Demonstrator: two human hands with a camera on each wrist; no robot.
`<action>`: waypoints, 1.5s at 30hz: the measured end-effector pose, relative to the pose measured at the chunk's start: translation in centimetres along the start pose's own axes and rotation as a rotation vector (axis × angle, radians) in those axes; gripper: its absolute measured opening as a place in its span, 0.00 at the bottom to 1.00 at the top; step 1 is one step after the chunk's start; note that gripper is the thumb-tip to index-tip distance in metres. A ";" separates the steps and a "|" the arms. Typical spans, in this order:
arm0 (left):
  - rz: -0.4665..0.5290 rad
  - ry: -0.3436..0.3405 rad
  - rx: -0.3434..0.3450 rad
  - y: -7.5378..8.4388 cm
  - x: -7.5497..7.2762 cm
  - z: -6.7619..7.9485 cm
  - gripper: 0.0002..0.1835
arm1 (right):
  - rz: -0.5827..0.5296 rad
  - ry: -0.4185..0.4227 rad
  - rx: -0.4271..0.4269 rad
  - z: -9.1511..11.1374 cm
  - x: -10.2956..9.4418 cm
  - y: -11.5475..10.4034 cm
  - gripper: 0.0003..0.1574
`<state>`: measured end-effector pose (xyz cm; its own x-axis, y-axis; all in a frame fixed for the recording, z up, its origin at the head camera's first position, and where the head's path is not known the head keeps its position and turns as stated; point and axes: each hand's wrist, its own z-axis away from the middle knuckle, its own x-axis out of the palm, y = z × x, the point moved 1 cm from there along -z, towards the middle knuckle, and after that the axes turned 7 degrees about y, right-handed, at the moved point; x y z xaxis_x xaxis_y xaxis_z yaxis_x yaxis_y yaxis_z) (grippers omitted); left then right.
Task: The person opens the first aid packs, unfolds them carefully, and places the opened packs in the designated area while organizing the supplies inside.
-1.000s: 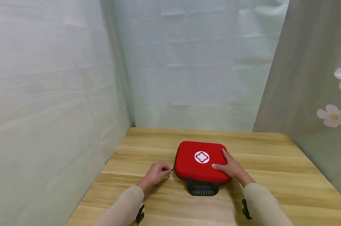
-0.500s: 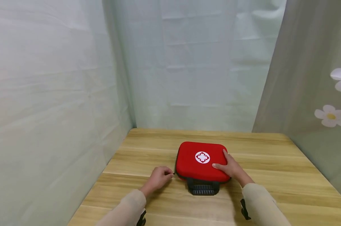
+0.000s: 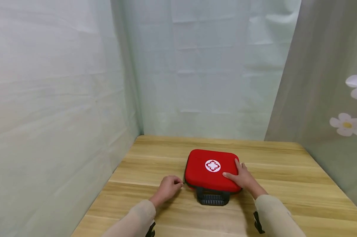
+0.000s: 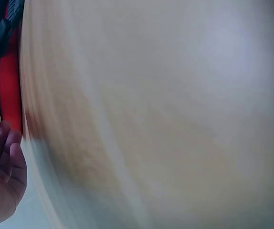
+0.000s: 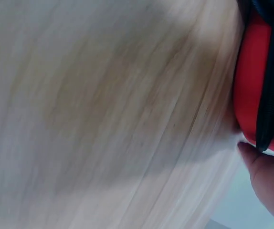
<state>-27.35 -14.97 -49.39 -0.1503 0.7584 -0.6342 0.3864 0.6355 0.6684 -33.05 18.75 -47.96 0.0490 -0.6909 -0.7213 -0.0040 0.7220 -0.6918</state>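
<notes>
Red, rounded-rectangle case (image 3: 196, 169) with matt-looking sides: lies flat and closed on the pale yellow-brown, wood-grained counter (image 3: 148, 161), just right of its middle; the smooth top bulges gently and the corners are well rounded.
Emblem: a round white emblem (image 3: 213, 166) sits in the middle of the top, with a white cross inside a red pattern.
Black handle with a ribbed grip (image 3: 212, 199): extends from the case's near side toward the near edge of the counter.
Black fabric zip (image 5: 270, 90): runs as a band between the red upper and lower shells, fine-toothed along its line.
Left hand (image 3: 168, 186): narrow, thumb and fingertips pinching the tiny dark zip pull (image 3: 183, 183) at the case's left near corner; the pull is mostly hidden.
Right hand (image 3: 244, 178): spread wide, thumb laid on the top and a straight finger along the right edge.
Cream sleeves (image 3: 278, 215): plain cloth, reaching both wrists.
Cloth surround: creased pale green sheets (image 3: 208, 72) on the left and far sides; a grey-green curtain (image 3: 302, 82) on the right, printed with white, yellow-centred flowers (image 3: 347, 125).
</notes>
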 end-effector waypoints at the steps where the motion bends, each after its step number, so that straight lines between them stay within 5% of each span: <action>1: -0.001 0.013 -0.011 -0.1 0.0 -0.1 0.03 | 0.026 0.010 -0.016 0.0 0.1 0.1 0.74; 10: -0.016 0.029 -0.030 -1.1 0.0 -1.3 0.04 | 0.293 0.073 -0.436 1.7 -0.7 0.4 0.60; 20: -0.084 0.000 -0.016 -1.9 -0.3 -2.6 0.05 | 0.460 0.018 -0.623 2.8 -1.0 1.4 0.73; 26: -0.122 -0.009 -0.011 -2.1 -0.1 -3.2 0.06 | 0.480 0.097 -0.610 2.9 -0.1 1.1 0.72; 39: -0.156 0.109 0.048 -2.2 0.4 -4.1 0.06 | 0.533 0.204 -0.559 2.9 1.5 -0.8 0.69; 45: -0.145 0.081 0.091 -1.7 1.2 -4.2 0.05 | 0.578 0.265 -0.521 3.0 2.7 -1.6 0.70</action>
<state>-31.99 -14.50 -49.63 -0.2816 0.6716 -0.6853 0.4355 0.7259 0.5324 -29.90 15.81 -48.70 -0.3397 -0.2480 -0.9073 -0.4228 0.9019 -0.0882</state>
